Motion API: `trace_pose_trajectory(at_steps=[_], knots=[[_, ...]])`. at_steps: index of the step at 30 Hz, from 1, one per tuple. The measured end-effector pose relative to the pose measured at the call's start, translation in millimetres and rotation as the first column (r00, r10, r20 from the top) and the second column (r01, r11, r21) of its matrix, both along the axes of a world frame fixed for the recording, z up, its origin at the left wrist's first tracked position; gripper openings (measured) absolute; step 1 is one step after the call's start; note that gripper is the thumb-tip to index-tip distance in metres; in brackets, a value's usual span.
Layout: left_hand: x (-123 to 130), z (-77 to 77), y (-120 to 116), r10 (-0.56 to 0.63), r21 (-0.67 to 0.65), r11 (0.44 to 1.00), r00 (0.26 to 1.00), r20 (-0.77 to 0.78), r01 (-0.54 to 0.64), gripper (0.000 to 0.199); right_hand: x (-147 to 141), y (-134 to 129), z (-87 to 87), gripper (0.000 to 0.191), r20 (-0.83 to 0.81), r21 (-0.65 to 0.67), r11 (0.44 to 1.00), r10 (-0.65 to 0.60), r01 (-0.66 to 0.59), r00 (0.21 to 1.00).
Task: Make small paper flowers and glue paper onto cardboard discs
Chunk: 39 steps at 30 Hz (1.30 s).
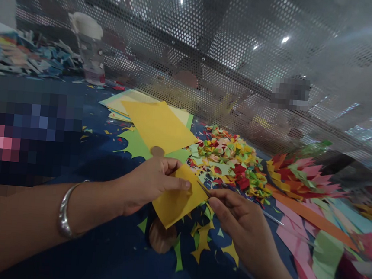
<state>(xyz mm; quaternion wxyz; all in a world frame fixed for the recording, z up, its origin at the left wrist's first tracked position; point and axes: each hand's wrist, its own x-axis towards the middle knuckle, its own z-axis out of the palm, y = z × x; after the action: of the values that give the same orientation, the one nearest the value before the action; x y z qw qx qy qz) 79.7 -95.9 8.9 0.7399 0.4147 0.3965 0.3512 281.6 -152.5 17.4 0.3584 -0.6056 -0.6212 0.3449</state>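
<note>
A piece of yellow paper (180,200) is pinched between the thumb and fingers of my left hand (156,182). Closed around what look like scissors (204,189) is my right hand (239,224); only a thin, dark pointed blade shows, at the paper's right edge, and the handles are hidden. Beyond my left hand, a larger yellow sheet (161,126) lies over a green cut sheet (133,142). A small brown disc (156,151) rests at its near corner. Below the held paper sits another round brown piece (162,237), partly covered.
Yellow and green offcuts (203,243) lie on the dark blue table (98,253). A heap of colourful paper scraps (230,156) stands ahead, with paper strips (295,227) at right. A clear bottle (92,57) stands back left. A perforated metal screen (169,38) borders the far side.
</note>
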Motion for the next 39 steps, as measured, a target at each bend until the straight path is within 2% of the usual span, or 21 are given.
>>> trace_pose_trajectory(at_steps=[5,11,32,39], knots=[[1.0,1.0,-1.1,-0.011,-0.004,1.0,1.0,0.0,0.011,0.024,0.7,-0.2,-1.4,0.035,-0.004,-0.017,1.0,0.009,-0.009,1.0],[1.7,0.4,-1.9,-0.014,0.015,1.0,1.0,-0.004,0.014,0.02,6.9,2.7,-5.5,0.036,0.041,-0.021,0.997,0.08,-0.08,0.996],[5.2,1.0,-7.6,-0.025,0.038,0.999,1.0,0.004,0.025,0.017,4.2,0.9,-5.8,0.03,0.06,0.029,0.994,0.108,-0.11,0.992],[3.7,-1.1,-7.3,-0.068,0.02,0.998,0.998,0.02,0.067,0.017,3.3,2.6,-6.1,0.027,0.051,0.047,0.993,0.109,-0.112,0.993]])
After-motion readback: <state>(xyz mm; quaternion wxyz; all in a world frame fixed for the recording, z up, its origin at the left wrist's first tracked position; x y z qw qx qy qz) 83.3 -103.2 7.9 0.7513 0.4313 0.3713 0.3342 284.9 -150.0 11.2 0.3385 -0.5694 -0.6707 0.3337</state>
